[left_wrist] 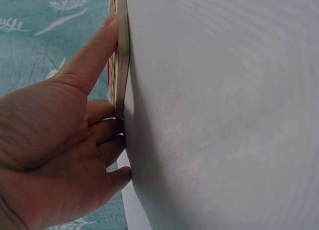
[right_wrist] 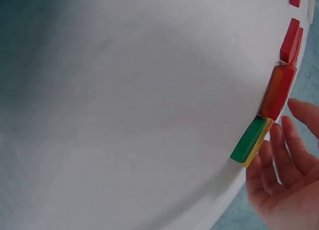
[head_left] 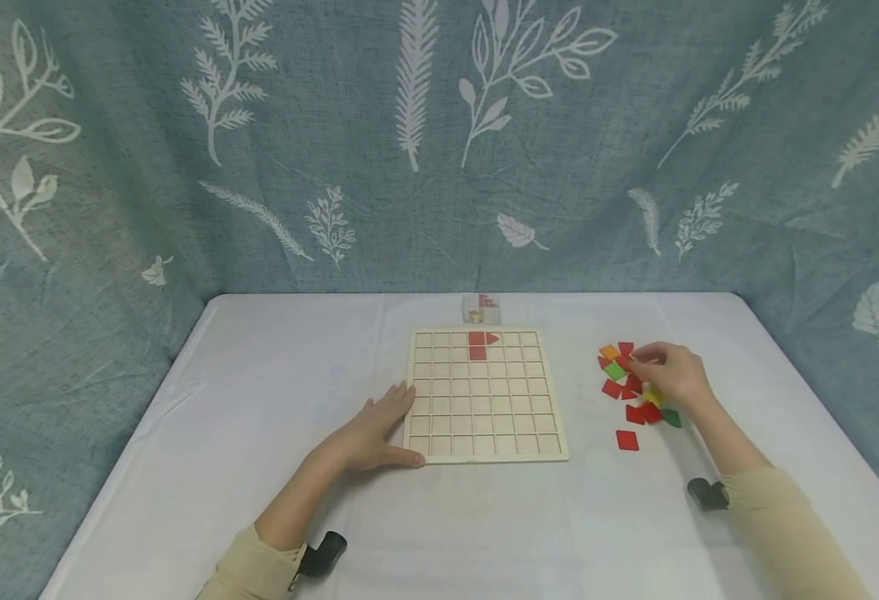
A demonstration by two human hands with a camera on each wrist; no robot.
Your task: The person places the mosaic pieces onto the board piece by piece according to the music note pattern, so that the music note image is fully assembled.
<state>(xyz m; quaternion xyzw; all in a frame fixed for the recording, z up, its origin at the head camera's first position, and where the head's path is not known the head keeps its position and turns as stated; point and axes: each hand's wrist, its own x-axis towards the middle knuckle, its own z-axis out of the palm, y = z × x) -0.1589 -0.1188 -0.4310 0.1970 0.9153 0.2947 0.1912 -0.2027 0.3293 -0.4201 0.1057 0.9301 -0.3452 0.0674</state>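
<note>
In the head view my left hand [head_left: 373, 433] rests against the left edge of a wooden grid board [head_left: 484, 406], thumb at the near corner. The left wrist view shows the thumb [left_wrist: 82, 65] along the board's edge [left_wrist: 122, 55] with the other fingertips lower beside it. Two red square tiles [head_left: 477, 353] and a red triangle tile [head_left: 492, 339] lie in the grid's far rows. My right hand [head_left: 671, 372] is over a loose pile of coloured tiles [head_left: 612, 389], its thumb and forefinger beside a red tile. In the right wrist view its fingers [right_wrist: 281, 155] are spread, with no tile visible between them.
A small printed pattern card [head_left: 481, 308] lies beyond the board. The pile includes an orange tile [head_left: 608, 352], a light green tile [head_left: 615, 371] and a dark green tile [head_left: 671, 417]. One red tile [head_left: 627, 440] lies apart, nearer. A leaf-patterned curtain [head_left: 439, 217] hangs behind the white table [head_left: 297, 350].
</note>
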